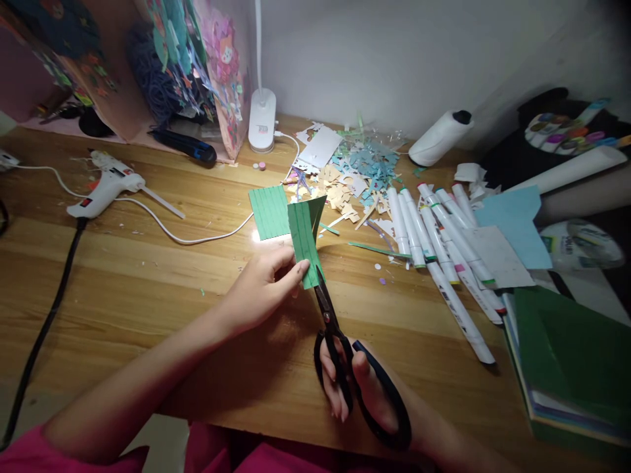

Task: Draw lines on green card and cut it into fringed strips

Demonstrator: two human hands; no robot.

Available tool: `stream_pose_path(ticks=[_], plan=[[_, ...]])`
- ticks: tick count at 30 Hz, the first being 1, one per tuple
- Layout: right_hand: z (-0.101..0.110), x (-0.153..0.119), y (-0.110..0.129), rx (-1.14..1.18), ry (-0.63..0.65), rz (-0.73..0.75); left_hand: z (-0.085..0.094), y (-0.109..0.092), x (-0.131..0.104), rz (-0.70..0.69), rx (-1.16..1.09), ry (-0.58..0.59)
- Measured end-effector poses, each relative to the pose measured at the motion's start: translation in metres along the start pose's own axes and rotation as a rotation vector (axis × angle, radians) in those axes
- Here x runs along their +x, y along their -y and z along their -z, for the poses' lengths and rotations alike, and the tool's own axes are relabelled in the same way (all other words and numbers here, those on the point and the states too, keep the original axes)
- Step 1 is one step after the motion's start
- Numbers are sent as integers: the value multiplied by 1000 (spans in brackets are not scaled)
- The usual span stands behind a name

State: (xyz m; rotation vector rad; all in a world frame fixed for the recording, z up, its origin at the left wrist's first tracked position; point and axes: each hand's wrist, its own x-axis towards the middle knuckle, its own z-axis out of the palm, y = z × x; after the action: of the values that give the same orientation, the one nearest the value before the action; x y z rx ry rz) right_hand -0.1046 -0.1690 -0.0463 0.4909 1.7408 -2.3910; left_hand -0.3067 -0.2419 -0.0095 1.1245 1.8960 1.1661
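My left hand pinches the lower end of a green paper piece marked with dark lines. A darker green flap folds away from its right side. Through the handles of black scissors go the fingers and thumb of my right hand. The scissor tips meet the paper's lower right edge, just right of my left thumb. Behind my left hand, another lined green paper piece lies flat on the wooden desk, partly covered by the held one.
Paper scraps are heaped at the back centre, beside the lamp base. Several markers and a green paper stack lie right. At left are a glue gun and a utility knife.
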Motion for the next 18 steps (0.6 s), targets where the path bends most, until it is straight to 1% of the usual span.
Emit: stream_pose_path(ticks=[6, 10, 15, 18], plan=[[1, 0, 3, -43, -41, -25, -1, -1, -1, 38, -68, 4], [0, 1, 11, -66, -32, -41, -1, -1, 0, 71, -101, 5], [0, 1, 12, -72, -12, -7, 0, -3, -1, 108, -137, 79], [1, 0, 8, -70, -33, -24, -1, -3, -2, 125, -150, 87]])
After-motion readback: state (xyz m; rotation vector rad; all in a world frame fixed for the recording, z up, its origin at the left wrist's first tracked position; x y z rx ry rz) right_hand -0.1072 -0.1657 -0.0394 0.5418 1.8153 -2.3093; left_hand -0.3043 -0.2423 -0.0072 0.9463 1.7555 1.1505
